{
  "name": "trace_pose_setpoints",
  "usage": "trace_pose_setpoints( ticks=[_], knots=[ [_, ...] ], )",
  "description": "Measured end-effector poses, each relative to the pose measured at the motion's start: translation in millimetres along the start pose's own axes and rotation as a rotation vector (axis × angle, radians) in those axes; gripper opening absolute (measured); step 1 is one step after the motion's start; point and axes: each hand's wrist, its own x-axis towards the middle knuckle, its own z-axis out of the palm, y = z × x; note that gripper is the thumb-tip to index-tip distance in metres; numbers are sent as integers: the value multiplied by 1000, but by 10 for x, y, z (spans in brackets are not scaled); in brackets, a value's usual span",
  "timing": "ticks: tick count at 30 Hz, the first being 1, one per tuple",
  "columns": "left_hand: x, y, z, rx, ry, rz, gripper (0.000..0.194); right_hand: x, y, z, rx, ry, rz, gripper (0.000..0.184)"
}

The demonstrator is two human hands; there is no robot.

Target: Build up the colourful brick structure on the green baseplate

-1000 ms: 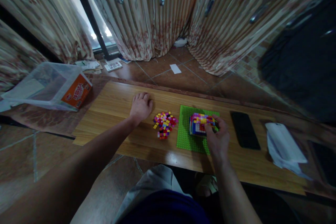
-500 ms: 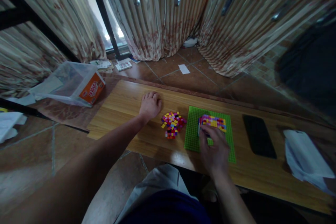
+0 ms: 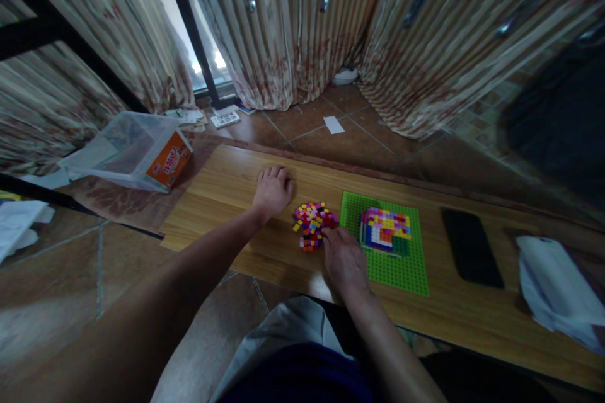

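My left hand (image 3: pixel 274 191) lies palm down on the wooden bench, fingers extended and holding nothing. Just right of it is a heap of small colourful toy bricks (image 3: pixel 312 216). At the heap's right edge, my right hand (image 3: pixel 345 258) has its fingers drawn together with the tips among the bricks; what they grip, if anything, is hidden. A green studded baseplate (image 3: pixel 406 274) lies right of the heap. On it stands a block of bricks (image 3: pixel 385 227) in layers, with white, blue, yellow, pink and red on top.
A black phone-like slab (image 3: pixel 472 247) lies right of the baseplate, then a white packet in a plastic bag (image 3: pixel 558 277). Left of the bench sits a clear plastic bin (image 3: pixel 127 157) with an orange label. Curtains (image 3: pixel 293 31) hang beyond, and a dark metal bar crosses above.
My right hand has moved left from the brick block on the baseplate to the loose heap, uncovering the block. My left hand has stayed in place; the view has shifted slightly.
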Motion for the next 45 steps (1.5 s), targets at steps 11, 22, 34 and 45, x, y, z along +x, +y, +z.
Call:
trace_pose_setpoints(
  ticks=[11,22,34,45],
  knots=[
    [7,-9,-3,8,5,10,32,-91,-67,-122,190,132,8,23],
    [7,-12,5,10,9,6,33,-225,373,-688,368,358,216,16],
    [14,-6,-8,4,8,10,33,-37,680,-628,184,432,114,20],
    [14,-17,5,-7,16,11,33,-45,732,-622,90,462,71,28]
  ],
)
